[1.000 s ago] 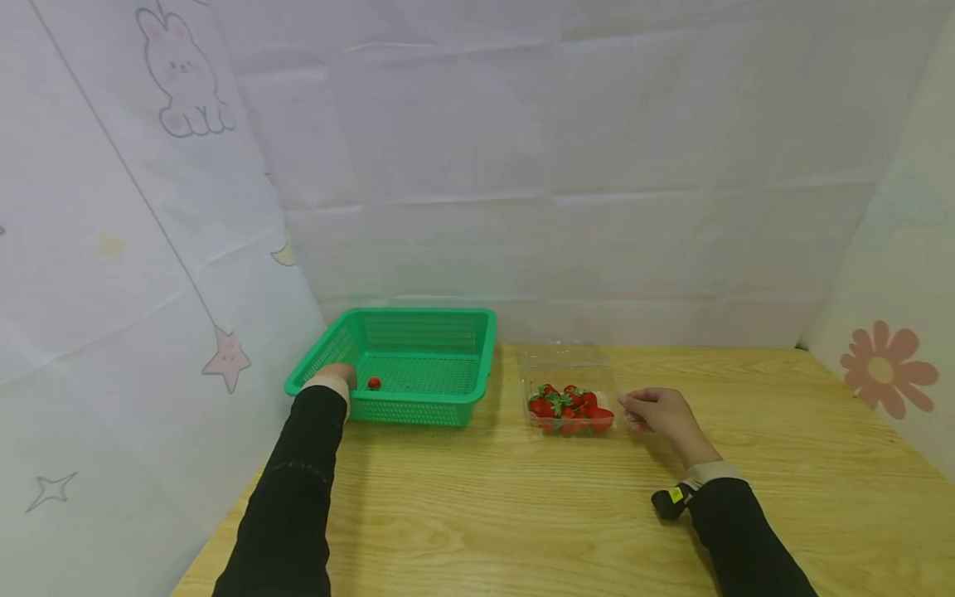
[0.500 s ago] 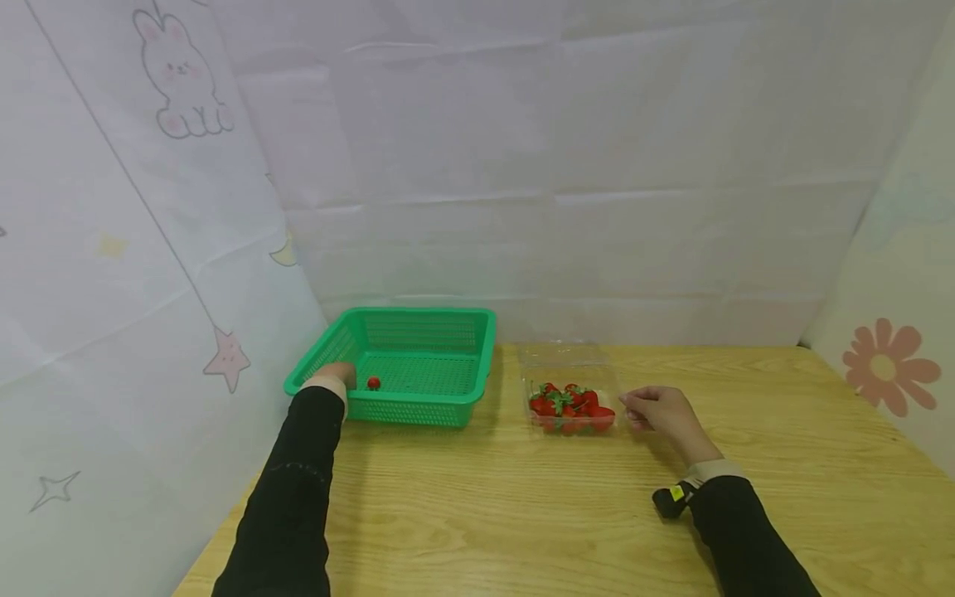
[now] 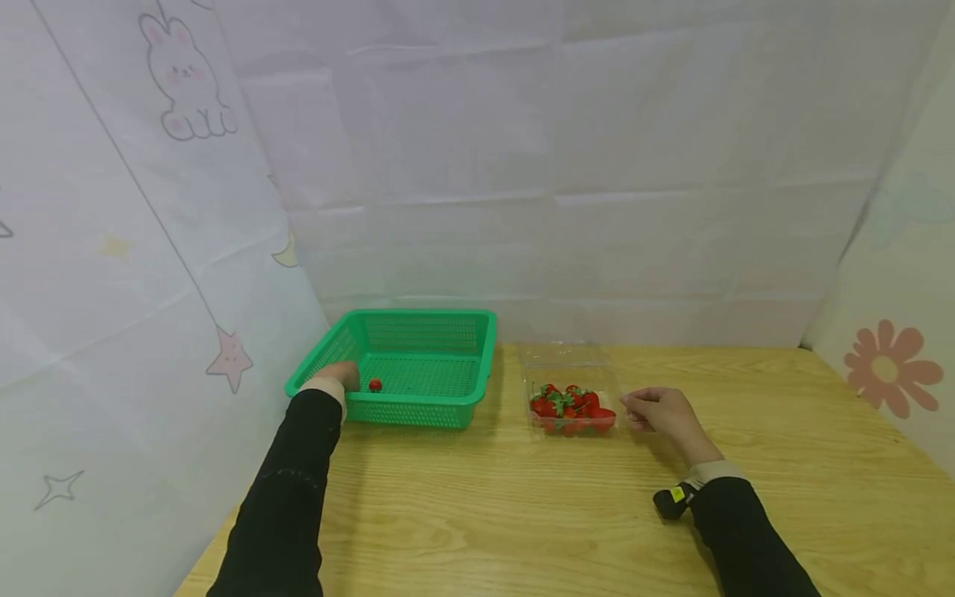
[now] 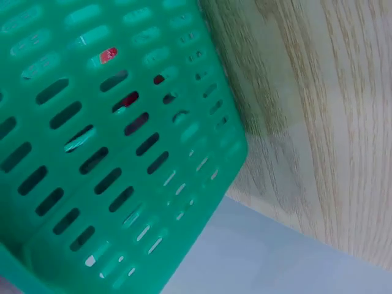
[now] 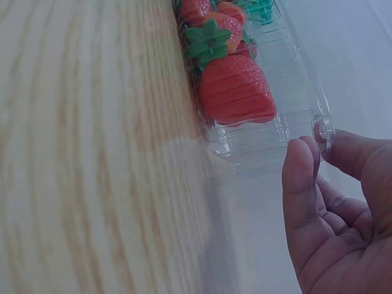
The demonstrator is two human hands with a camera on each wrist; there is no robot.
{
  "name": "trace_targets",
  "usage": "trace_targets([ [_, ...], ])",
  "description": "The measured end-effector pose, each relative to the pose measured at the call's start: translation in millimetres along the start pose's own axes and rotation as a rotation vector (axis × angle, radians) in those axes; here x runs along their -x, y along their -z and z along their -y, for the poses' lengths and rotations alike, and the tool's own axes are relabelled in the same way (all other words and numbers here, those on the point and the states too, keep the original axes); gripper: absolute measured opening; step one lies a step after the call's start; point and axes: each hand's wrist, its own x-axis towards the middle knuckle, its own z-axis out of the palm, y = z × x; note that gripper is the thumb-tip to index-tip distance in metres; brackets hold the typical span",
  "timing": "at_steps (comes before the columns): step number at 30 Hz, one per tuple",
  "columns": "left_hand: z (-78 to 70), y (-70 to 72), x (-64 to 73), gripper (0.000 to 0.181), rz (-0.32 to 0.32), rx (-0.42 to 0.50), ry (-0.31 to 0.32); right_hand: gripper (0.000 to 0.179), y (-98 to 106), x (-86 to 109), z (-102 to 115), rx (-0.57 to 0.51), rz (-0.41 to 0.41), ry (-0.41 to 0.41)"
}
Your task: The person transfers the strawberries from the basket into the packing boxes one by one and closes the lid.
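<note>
My left hand (image 3: 341, 376) reaches over the front left rim into the green plastic basket (image 3: 418, 398). Its fingers are hidden behind the basket wall. A small red fruit (image 3: 375, 385) lies on the basket floor just right of that hand. The left wrist view shows the slotted basket wall (image 4: 190, 196), with bits of red behind the slots. With thumb and fingers, my right hand (image 3: 667, 417) pinches the right edge of a clear plastic box (image 5: 288, 122). Inside the box are several red strawberries (image 5: 237, 90) with green leaves; its clear lid (image 3: 563, 356) stands raised at the back.
Everything stands on a wooden table (image 3: 477, 514). A white cloth backdrop (image 3: 597, 166) rises behind it, with printed cloth on both sides. The basket is left of the box, with a narrow gap between them.
</note>
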Motion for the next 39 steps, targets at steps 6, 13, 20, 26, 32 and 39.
trace_targets([
  [6,-7.8,2.8,11.1,0.019,-0.06,0.116,-0.081,0.042,-0.8,1.1,2.3,-0.001,-0.006,-0.009],
  [13,-42.2,14.4,21.0,0.016,-0.126,0.197,-0.232,0.04,-1.8,1.5,2.0,0.01,-0.009,-0.015],
  [20,-91.9,22.4,28.0,0.014,-0.248,0.174,-0.395,0.041,-1.7,1.5,2.5,0.011,-0.005,-0.012],
  [26,-133.7,19.4,31.0,0.02,-0.315,0.192,-0.539,0.042,-2.3,1.6,2.4,0.022,-0.009,-0.018],
  [32,-178.2,17.4,40.6,0.022,-0.346,0.193,-0.645,0.044,-1.9,-0.5,-0.6,0.02,-0.009,-0.02],
  [39,-225.3,11.6,45.3,0.02,-0.345,0.145,-0.752,0.045,-0.1,-2.6,-1.8,0.018,0.003,-0.013],
])
